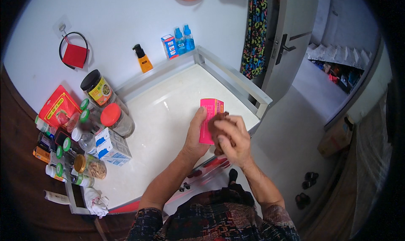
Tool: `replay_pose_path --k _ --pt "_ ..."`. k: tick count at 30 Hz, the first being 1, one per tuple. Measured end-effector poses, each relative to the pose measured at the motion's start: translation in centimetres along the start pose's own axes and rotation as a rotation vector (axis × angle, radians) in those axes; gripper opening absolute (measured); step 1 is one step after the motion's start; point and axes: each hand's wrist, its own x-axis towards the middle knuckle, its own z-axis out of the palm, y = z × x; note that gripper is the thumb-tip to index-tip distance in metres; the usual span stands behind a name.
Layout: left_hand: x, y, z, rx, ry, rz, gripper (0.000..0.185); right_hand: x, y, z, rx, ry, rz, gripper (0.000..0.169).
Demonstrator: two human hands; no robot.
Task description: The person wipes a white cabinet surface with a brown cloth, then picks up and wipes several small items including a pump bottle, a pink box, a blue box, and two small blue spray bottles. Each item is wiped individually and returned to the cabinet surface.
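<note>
My left hand (194, 139) grips a bright pink carton (207, 114) that bears printed writing, its thumb lying along the near left edge. Pressed against the carton's right side is a crumpled brown cloth (217, 130), held in the bent fingers of my right hand (234, 139). Those fingers look slightly blurred. Both hands are above the front part of a white cabinet top (164, 117) with a raised metal rail. The cloth covers the carton's lower right face.
On the left stand a red-lidded jar (117, 119), a black-lidded jar (100, 89), a blue-and-white carton (113, 146), a gold-lidded jar (91, 167) and several bottles. A pump bottle (143, 60) and two blue spray bottles (183, 41) line the back rail (158, 70). A door (291, 35) stands ajar at right.
</note>
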Motion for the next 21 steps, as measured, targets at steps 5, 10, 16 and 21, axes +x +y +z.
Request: replay_pose_path --k 5,10,16,21 --pt "-0.4 0.3 -0.9 -0.022 -0.169 -0.021 0.048 0.4 -1.0 0.1 -0.084 0.007 -0.205 0.034" --pt "-0.2 -0.1 0.4 0.013 -0.191 0.063 0.057 2.1 -0.5 -0.4 -0.117 0.129 -0.110 0.033" --pt "-0.3 0.3 0.9 0.016 -0.180 0.101 0.059 2.1 0.5 -0.9 -0.205 0.247 0.080 0.030" --pt "-0.2 0.6 0.4 -0.086 -0.128 0.093 0.062 2.0 -1.3 -2.2 -0.171 0.083 -0.044 0.029"
